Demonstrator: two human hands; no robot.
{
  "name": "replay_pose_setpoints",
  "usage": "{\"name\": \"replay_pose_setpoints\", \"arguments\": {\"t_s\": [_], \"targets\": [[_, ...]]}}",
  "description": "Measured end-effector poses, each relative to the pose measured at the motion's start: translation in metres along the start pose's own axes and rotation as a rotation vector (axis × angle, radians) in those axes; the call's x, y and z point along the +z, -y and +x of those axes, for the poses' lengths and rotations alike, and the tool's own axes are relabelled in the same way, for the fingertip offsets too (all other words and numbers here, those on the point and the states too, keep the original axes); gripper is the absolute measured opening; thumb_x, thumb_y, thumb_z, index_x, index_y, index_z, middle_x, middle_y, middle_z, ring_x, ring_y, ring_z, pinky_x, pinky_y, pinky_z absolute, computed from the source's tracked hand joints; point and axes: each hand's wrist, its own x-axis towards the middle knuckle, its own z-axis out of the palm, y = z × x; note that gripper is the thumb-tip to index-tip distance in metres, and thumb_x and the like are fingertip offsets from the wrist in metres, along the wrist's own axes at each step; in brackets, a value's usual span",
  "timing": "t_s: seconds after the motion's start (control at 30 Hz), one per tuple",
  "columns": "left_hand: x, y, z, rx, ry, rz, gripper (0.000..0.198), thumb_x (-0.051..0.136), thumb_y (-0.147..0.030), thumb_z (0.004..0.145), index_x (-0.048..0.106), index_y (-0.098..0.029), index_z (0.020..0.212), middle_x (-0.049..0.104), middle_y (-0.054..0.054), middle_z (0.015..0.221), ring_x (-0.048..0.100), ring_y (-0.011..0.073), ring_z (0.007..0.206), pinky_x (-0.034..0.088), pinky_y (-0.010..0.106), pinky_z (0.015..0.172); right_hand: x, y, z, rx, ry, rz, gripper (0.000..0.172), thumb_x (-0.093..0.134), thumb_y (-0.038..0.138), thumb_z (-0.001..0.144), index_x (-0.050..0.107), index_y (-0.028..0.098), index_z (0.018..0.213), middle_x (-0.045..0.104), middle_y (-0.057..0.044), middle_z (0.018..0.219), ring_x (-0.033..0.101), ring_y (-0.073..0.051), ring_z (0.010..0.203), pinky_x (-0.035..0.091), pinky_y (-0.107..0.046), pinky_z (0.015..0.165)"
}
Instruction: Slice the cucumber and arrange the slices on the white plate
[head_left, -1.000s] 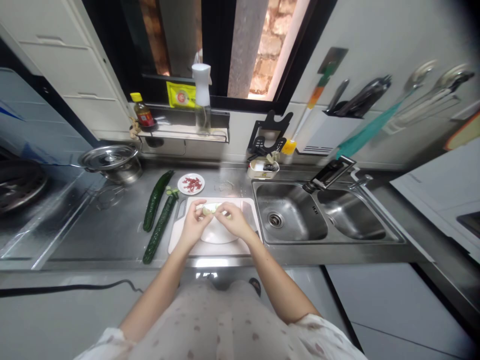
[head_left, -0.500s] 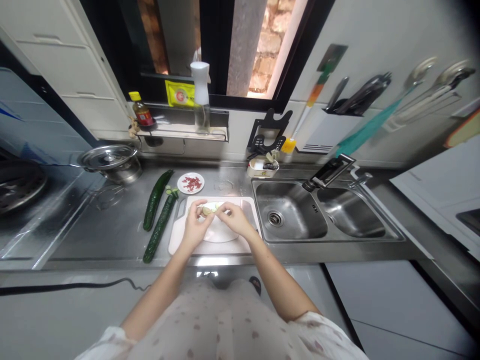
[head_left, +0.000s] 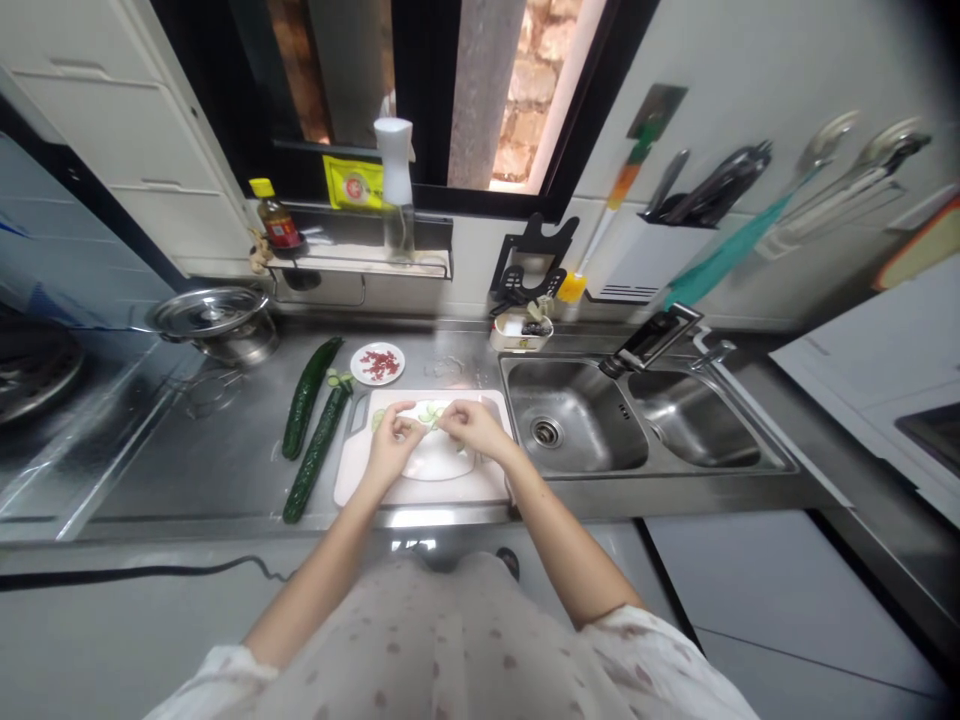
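A white plate (head_left: 439, 466) rests on the white cutting board (head_left: 351, 478), with pale green cucumber slices (head_left: 430, 412) near its far side. My left hand (head_left: 394, 442) and my right hand (head_left: 478, 430) meet over the plate, fingertips pinched close together on a thin cucumber slice. Its outline is partly covered by the fingers. Beside my left hand, another round slice shows at the board's left. A whole cucumber (head_left: 313, 398) and a partly cut cucumber (head_left: 318, 455) lie left of the board, with a few small pieces at the cut one's far end.
Behind the board stands a small white dish (head_left: 377, 364) of chopped red bits. The double sink (head_left: 592, 415) adjoins the board on the right. A lidded steel pot (head_left: 217, 322) is at the back left. A shelf (head_left: 360, 262) holds bottles under the window.
A slice seen by my left fingers is no longer visible there. More cucumber slices show between my hands, and a round slice appears left of my left hand. The view has shifted slightly.
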Motion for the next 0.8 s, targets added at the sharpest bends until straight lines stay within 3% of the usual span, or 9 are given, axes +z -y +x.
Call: {"name": "replay_pose_setpoints", "arguments": {"t_s": [0.33, 0.57, 0.8], "targets": [[0.008, 0.043, 0.019, -0.034, 0.077, 0.123, 0.041, 0.067, -0.032, 0.068, 0.059, -0.018, 0.106, 0.061, -0.003, 0.069, 0.056, 0.0129, 0.062, 0.045, 0.025, 0.064, -0.018, -0.026, 0.015, -0.026, 0.048, -0.323, 0.013, 0.053, 0.018, 0.081, 0.065, 0.015, 0.075, 0.065, 0.000, 0.068, 0.056, -0.011, 0.064, 0.039, -0.020, 0.061], [0.023, 0.062, 0.028, -0.078, 0.111, 0.467, 0.030, 0.063, -0.020, 0.074, 0.063, -0.021, 0.103, 0.065, -0.001, 0.075, 0.059, 0.0144, 0.069, 0.043, 0.025, 0.070, -0.022, -0.044, 0.023, 0.074, 0.091, -0.619, 0.012, 0.056, 0.016, 0.080, 0.067, 0.012, 0.075, 0.067, -0.003, 0.072, 0.053, -0.012, 0.066, 0.036, -0.021, 0.064], [0.039, 0.074, 0.035, -0.163, 0.215, 0.771, 0.029, 0.062, -0.022, 0.079, 0.064, -0.024, 0.107, 0.070, 0.002, 0.087, 0.064, 0.0188, 0.083, 0.043, 0.026, 0.074, -0.023, -0.055, 0.023, 0.202, 0.127, -0.766, 0.015, 0.057, 0.021, 0.084, 0.069, 0.012, 0.080, 0.070, -0.008, 0.080, 0.057, -0.014, 0.071, 0.037, -0.022, 0.065]]}}
